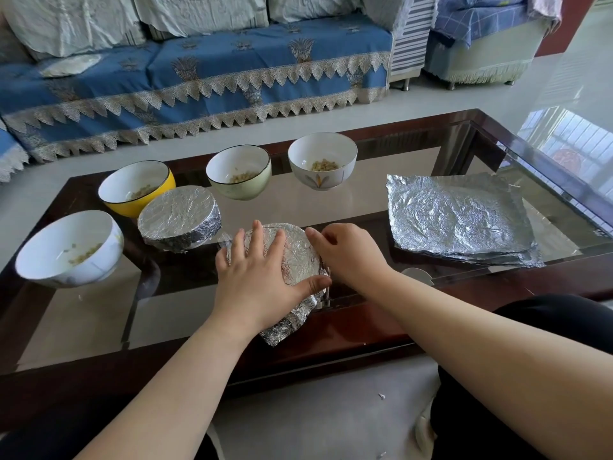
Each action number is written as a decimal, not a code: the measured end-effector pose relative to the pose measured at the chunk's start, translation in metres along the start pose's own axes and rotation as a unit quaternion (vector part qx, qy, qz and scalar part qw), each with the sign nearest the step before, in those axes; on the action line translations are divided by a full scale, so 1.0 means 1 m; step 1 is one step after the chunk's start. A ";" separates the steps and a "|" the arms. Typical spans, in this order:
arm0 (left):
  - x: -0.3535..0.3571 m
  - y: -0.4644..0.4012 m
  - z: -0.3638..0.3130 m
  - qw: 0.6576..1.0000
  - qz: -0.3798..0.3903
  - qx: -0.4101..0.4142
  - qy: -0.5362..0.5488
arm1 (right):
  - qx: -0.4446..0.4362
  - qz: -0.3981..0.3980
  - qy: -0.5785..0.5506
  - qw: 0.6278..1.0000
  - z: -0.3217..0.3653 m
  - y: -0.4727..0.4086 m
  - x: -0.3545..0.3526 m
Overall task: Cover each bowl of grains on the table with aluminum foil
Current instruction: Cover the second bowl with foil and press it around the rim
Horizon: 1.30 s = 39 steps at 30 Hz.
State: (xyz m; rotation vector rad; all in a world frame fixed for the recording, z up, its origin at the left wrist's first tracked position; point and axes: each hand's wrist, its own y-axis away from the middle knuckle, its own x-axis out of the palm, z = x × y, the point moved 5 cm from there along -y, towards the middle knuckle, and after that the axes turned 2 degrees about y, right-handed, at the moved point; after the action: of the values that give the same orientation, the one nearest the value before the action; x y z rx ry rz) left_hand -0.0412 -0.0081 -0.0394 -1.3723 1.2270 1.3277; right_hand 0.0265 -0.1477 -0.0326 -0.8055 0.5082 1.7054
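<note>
Left hand (255, 277) flat, fingers spread, pressing foil on bowl (300, 257) directly beneath. Right hand (345, 257) fingers curled, crimping foil at its right rim. Spare foil sheets (461, 217) nearer right hand.

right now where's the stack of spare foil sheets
In the head view, the stack of flat crinkled aluminum foil sheets lies on the glass table, right of both hands, in front of the white bowl with a leaf motif.

Table: glass table (331, 200) with dark wood frame.
Sitting on it: four open bowls (238, 172) of grain, two foil-wrapped bowls (179, 217), foil stack (461, 217) lying right.
</note>
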 end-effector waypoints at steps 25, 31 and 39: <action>-0.005 0.006 -0.003 0.999 0.035 0.024 -0.009 | -0.009 0.019 -0.132 0.991 -0.017 -0.016 0.008; -0.002 0.005 -0.002 0.999 0.018 0.027 0.030 | 0.034 -0.015 -0.288 0.957 -0.034 0.014 0.024; -0.002 0.006 -0.001 0.999 0.006 0.025 0.025 | 0.106 -0.028 -0.350 0.930 -0.040 0.015 0.031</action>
State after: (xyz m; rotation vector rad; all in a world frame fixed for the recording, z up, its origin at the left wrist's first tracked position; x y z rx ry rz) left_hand -0.0474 -0.0095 -0.0371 -1.3717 1.2964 1.2693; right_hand 0.0183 -0.1593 -0.0838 -0.0254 0.1614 1.7109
